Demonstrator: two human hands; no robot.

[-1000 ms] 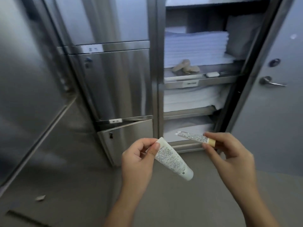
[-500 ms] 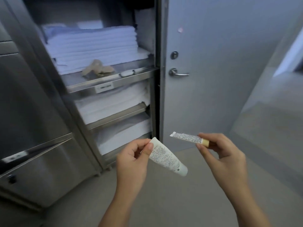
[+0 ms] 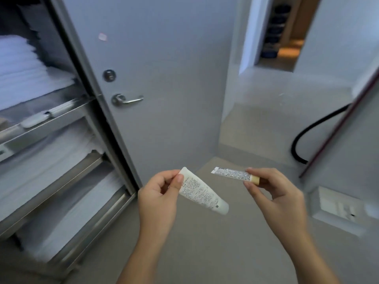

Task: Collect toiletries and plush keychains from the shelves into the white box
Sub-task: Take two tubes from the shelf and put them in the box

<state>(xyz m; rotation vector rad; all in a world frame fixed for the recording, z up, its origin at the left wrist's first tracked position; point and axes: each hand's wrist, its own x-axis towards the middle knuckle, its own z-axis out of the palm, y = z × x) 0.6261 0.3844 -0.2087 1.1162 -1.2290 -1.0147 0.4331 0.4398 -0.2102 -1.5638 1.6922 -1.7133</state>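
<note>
Toiletry tubes are held one per hand, low in the view near 6 o'clock. The crimped end of a white tube (image 3: 202, 191) is pinched by the left hand (image 3: 158, 193) between thumb and curled fingers, so that the capped end hangs toward 4 o'clock. A slim printed tube (image 3: 233, 174) is pinched by the right hand (image 3: 274, 193) at its yellow cap (image 3: 255, 179), the flat end pointing to 9 o'clock. The tubes are kept apart, which is judged to leave each free for separate release. The steel shelves (image 3: 61, 107) with folded towels (image 3: 22, 70) lie at 9 o'clock, and a small white item (image 3: 33, 120) rests on one shelf lip. A grey door (image 3: 164, 78) stands at 12 o'clock. Open floor (image 3: 256, 130) is seen past the door edge toward 1 o'clock, bounded at 3 o'clock by a black hose (image 3: 307, 136). A white boxlike form (image 3: 336, 208) at 4 o'clock is too blurred to be identified as the white box, so delivery is judged unfinished.
</note>
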